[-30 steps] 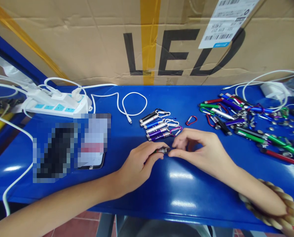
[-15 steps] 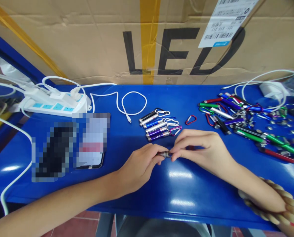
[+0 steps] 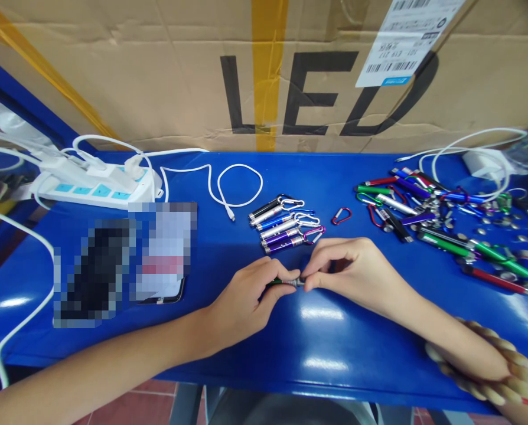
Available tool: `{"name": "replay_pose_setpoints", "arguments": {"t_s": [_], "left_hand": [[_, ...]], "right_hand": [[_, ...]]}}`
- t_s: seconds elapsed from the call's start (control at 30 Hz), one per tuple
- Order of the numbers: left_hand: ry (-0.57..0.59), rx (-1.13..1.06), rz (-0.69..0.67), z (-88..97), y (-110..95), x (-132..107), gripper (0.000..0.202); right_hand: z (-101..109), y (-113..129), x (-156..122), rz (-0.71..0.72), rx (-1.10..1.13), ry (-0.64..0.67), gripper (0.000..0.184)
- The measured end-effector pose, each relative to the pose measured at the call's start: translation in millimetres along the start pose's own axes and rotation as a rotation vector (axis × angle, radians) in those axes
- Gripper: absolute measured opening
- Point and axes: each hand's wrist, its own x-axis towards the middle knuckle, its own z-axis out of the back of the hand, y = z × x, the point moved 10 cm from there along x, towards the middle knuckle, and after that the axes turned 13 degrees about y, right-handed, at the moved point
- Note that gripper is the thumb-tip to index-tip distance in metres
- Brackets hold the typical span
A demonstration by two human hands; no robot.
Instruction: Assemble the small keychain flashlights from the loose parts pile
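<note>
Just in front of the row of penlights, my left hand (image 3: 250,295) pinches a small part with a coil spring (image 3: 292,283) between thumb and forefinger. A sliver of green shows beside the spring, and the fingers hide the rest. From the other side, my right hand (image 3: 344,265) closes thumb and fingertips on the greyish end of this part. Beyond the hands, several small penlights with carabiner clips (image 3: 282,223) lie side by side, in black, silver, blue and purple. To their right rests a loose red carabiner (image 3: 341,216).
At the right spreads a pile of penlights (image 3: 406,200) with scattered small metal pieces (image 3: 507,227). Two blurred phones (image 3: 166,254) lie on the left, before a white power strip (image 3: 108,189). A white cable (image 3: 241,166) loops behind. A large cardboard box (image 3: 179,77) backs the blue table (image 3: 228,378).
The held part has turned a little between my fingers, so that green shows beside the spring. My right fingertips have shifted slightly. The things on the table stay where they were.
</note>
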Motion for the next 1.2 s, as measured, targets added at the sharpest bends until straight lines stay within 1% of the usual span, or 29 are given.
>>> {"name": "replay_pose_setpoints", "arguments": {"t_s": [0.13, 0.43, 0.67, 0.87, 1.07, 1.13, 1.2], "left_hand": [[-0.023, 0.029, -0.017, 2.8, -2.0, 0.4, 0.011], [0.025, 0.075, 0.017, 1.6, -2.7, 3.2, 0.020], [-0.025, 0.133, 0.002, 5.1, -5.2, 1.4, 0.018], [-0.035, 0.091, -0.016, 6.1, -7.0, 2.0, 0.019], [-0.034, 0.043, 0.005, 6.8, -5.2, 2.8, 0.017], [-0.039, 0.036, -0.003, 8.0, -6.3, 3.6, 0.016], [-0.051, 0.021, 0.009, 9.7, -5.1, 4.5, 0.015]], "right_hand": [[-2.5, -2.2, 1.1, -0.018, 0.004, 0.015, 0.027], [-3.5, -1.6, 1.9, -0.011, 0.014, 0.034, 0.026], [-5.6, -3.8, 3.8, -0.010, 0.069, 0.036, 0.021], [1.0, -4.4, 0.9, 0.013, 0.077, -0.012, 0.017], [-1.0, -10.7, 1.4, -0.020, 0.125, 0.032, 0.019], [-1.7, -8.1, 1.7, -0.015, 0.098, 0.028, 0.021], [0.0, -0.5, 0.7, 0.019, 0.043, -0.010, 0.022]]}}
